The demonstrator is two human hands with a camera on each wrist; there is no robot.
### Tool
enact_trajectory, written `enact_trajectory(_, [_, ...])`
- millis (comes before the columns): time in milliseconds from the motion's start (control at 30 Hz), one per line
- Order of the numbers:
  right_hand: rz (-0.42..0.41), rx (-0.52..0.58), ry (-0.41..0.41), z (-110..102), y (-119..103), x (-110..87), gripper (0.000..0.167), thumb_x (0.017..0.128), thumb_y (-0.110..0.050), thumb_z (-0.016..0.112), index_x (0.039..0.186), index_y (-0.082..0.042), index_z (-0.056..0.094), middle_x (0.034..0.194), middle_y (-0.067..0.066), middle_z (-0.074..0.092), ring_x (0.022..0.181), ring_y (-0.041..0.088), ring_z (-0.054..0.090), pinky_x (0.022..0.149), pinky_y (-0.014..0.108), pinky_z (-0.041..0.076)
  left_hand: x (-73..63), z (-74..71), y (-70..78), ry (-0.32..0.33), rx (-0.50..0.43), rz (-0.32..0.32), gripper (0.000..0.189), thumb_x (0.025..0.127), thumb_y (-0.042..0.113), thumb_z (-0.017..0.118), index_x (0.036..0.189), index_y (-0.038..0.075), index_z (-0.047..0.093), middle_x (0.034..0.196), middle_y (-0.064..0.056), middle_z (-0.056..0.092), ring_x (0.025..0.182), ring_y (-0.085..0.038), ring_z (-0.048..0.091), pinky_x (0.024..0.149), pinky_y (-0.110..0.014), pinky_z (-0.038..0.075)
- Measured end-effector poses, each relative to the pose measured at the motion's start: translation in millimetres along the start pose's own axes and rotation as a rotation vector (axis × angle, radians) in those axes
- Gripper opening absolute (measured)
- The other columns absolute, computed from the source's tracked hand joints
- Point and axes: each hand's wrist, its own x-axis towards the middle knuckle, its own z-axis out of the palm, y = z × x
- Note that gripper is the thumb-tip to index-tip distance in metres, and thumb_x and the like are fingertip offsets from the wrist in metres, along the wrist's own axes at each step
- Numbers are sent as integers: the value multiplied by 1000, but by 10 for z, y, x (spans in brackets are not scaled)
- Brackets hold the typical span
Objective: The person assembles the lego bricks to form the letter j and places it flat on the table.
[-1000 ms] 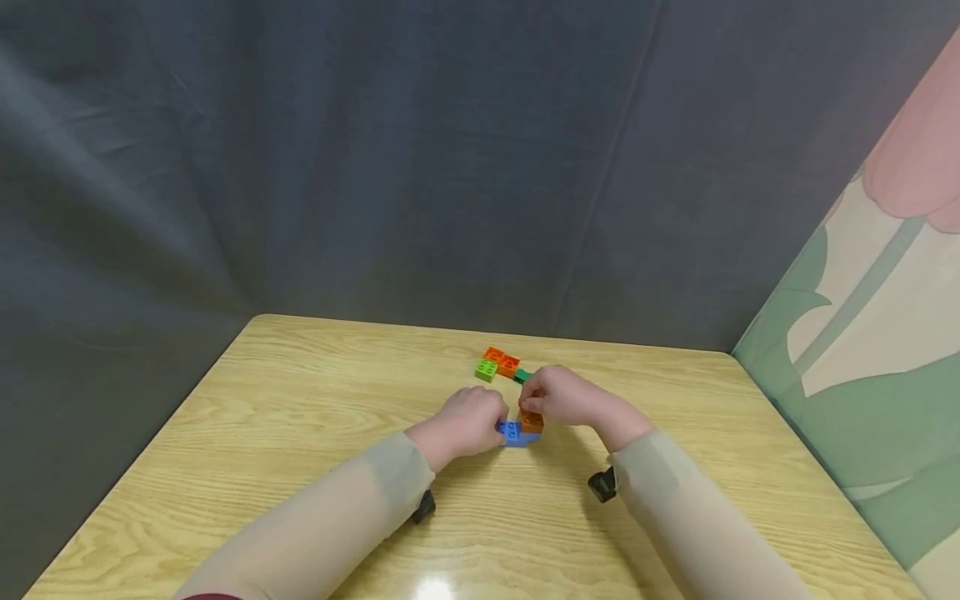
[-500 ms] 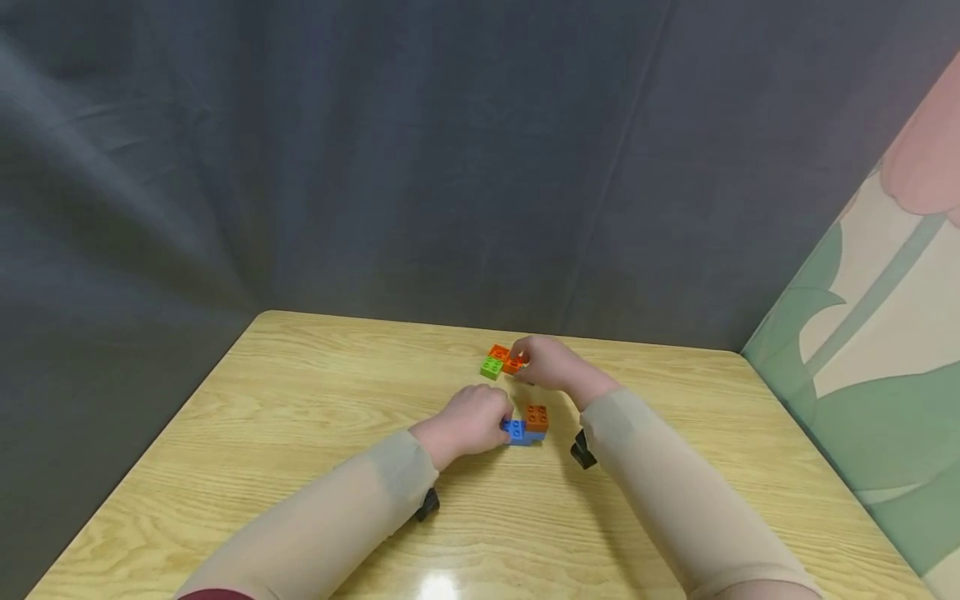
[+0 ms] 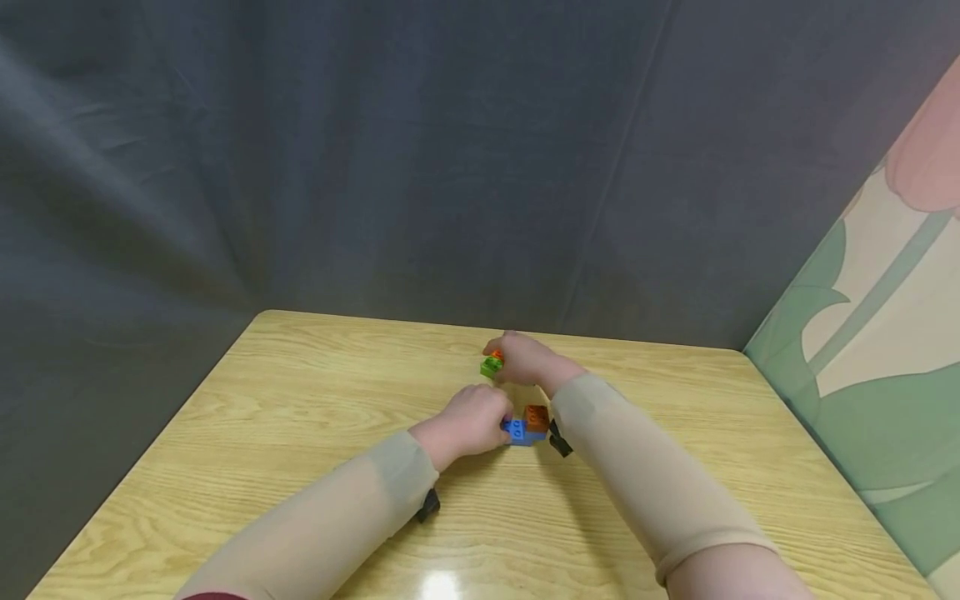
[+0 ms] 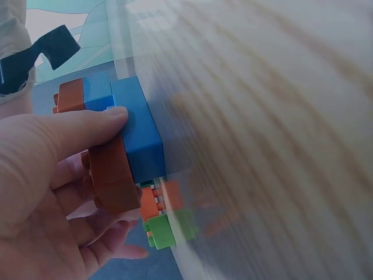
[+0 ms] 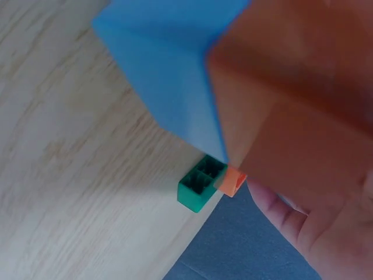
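Wood-grain table (image 3: 352,375) lies under the blue-and-brown stack (image 3: 527,430), which your left hand (image 3: 468,419) pinches, thumb on blue. Beyond that stack, your right hand (image 3: 525,361) reaches at the lime block (image 3: 491,368); whether it grips, I cannot tell. Both should handle light, stiff, slick; take flat sides.

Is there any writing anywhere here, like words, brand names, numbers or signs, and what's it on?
None that I can read.
Toy bricks: no lettering shows; any tiny marks on their studs would be too small to read.
Table, curtain, flower-patterned wall: no writing visible.
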Motion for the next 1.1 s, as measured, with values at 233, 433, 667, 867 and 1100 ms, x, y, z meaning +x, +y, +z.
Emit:
enact_trajectory(233, [17,-10,-10,108,39,23,45,85,-7,74,129,-12,65,121,10,55,107,23,54,98,39,43,-1,17,-6,-4,-9,-7,17,83,24,79,74,16,67,72,10,53,63,-11,48,66,-30,41])
enact_trajectory(433, [0,-5,24,94,24,-26,27,83,-7,76,110,-8,71,107,6,60,94,22,54,89,37,46,-10,15,-6,-8,-5,-7,17,84,25,79,75,17,67,73,10,53,63,-11,47,67,-30,41])
enact_trajectory(667, [32,19,12,62,40,-48,29,79,3,72,107,-3,66,97,7,64,82,23,53,77,35,47,-9,4,-5,2,1,-7,20,83,24,79,72,17,64,71,9,52,62,-12,45,64,-29,38])
enact_trajectory(867, [61,-5,-4,65,67,-55,17,80,5,71,94,-4,70,90,8,56,80,25,51,74,34,43,-8,3,-1,-1,-11,-12,19,83,23,78,71,17,64,72,9,53,63,-12,45,64,-29,39])
enact_trajectory(1100, [60,3,-19,67,90,-91,16,79,8,69,85,-7,69,85,6,57,77,24,50,68,33,41,-8,-2,-8,-11,-26,-17,17,84,23,78,73,17,66,72,9,54,64,-12,46,65,-30,40])
